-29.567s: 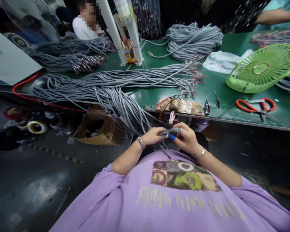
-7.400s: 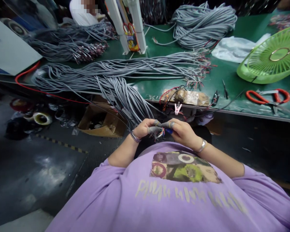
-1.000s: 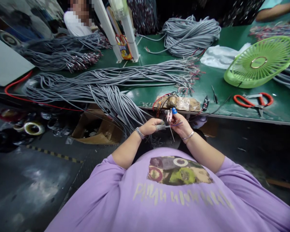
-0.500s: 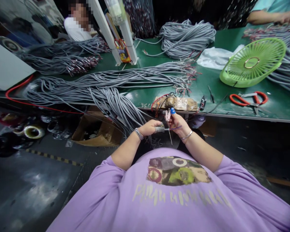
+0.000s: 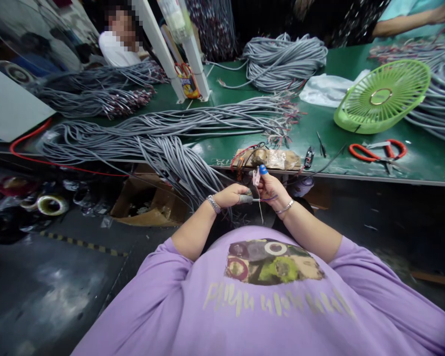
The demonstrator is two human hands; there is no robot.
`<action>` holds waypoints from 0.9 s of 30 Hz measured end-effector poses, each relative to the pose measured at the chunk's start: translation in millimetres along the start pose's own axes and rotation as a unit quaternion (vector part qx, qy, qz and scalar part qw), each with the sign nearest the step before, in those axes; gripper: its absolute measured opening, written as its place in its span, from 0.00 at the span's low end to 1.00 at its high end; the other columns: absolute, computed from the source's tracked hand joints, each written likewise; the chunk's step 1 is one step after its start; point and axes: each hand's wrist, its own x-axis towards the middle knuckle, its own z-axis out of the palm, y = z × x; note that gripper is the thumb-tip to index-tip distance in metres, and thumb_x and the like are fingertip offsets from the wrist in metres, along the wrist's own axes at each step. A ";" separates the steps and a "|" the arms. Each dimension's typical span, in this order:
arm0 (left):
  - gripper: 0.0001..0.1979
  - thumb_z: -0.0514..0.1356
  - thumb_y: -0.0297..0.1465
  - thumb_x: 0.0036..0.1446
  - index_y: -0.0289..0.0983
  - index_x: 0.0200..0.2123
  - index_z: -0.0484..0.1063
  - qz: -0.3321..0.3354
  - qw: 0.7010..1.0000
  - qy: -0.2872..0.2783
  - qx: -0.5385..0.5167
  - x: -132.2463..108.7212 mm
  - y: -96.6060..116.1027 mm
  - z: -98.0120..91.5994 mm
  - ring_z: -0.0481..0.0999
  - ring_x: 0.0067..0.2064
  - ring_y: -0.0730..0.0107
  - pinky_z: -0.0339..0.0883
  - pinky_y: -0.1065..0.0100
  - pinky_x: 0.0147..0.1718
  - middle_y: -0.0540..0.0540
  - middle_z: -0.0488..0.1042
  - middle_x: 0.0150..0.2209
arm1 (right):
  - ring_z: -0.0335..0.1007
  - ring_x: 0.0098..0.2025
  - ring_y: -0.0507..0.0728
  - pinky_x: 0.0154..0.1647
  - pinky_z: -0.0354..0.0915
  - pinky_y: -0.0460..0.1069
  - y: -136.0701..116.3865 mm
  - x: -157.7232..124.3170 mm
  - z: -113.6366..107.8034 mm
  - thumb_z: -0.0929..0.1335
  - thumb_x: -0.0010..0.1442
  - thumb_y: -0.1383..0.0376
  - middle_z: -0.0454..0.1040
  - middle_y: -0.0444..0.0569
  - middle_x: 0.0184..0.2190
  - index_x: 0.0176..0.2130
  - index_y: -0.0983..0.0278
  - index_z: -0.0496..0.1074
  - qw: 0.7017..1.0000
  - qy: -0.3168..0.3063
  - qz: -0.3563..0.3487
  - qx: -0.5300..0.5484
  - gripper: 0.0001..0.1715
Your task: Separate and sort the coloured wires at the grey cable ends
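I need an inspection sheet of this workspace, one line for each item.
Surface: green bench, crowded.
Job's things: grey cable end with thin coloured wires; pink clip at bench edge.
Clutter: green fan, red scissors, plastic bag, taped block.
Grippers: left hand pinches the cable end; right hand at the clip, wires between its fingers.
Cables: grey bundles hanging over the edge.
Surroundings: cardboard box, tape rolls, people across the bench.
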 end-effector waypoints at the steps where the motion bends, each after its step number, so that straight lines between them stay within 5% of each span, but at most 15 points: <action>1: 0.21 0.63 0.45 0.50 0.30 0.26 0.72 0.001 1.000 -0.003 0.002 -0.1 0.6 0.0 0.56 0.23 0.80 0.51 0.74 0.24 0.54 0.61 0.20 | 0.47 0.15 0.44 0.13 0.45 0.42 -0.3 -0.7 0.6 0.76 0.41 0.39 0.57 0.36 0.14 0.24 0.63 0.64 1.000 0.002 0.000 0.003 0.34; 13: 0.22 0.64 0.46 0.52 0.30 0.26 0.73 0.046 0.996 -0.075 -0.015 -10.0 16.7 -5.2 0.60 0.25 0.78 0.56 0.73 0.27 0.51 0.64 0.22 | 0.54 0.15 0.45 0.13 0.47 0.41 -3.5 -6.5 -11.8 0.67 0.51 0.35 0.69 0.42 0.19 0.29 0.63 0.66 0.994 0.043 0.093 0.022 0.34; 19: 0.23 0.63 0.47 0.54 0.29 0.30 0.76 0.045 0.985 -0.169 0.004 -22.3 22.9 0.9 0.66 0.26 0.74 0.63 0.72 0.29 0.46 0.71 0.25 | 0.54 0.15 0.46 0.13 0.48 0.42 -5.4 -15.0 -19.4 0.69 0.56 0.41 0.71 0.43 0.20 0.29 0.63 0.67 0.995 0.036 0.095 0.013 0.28; 27: 0.26 0.65 0.51 0.49 0.29 0.27 0.74 0.074 0.996 0.019 -0.054 -33.3 21.7 -5.2 0.62 0.23 0.77 0.58 0.73 0.23 0.49 0.67 0.21 | 0.61 0.17 0.48 0.16 0.55 0.44 -14.5 -21.2 -21.0 0.67 0.56 0.39 0.73 0.46 0.22 0.30 0.64 0.70 0.992 -0.017 0.123 -0.011 0.31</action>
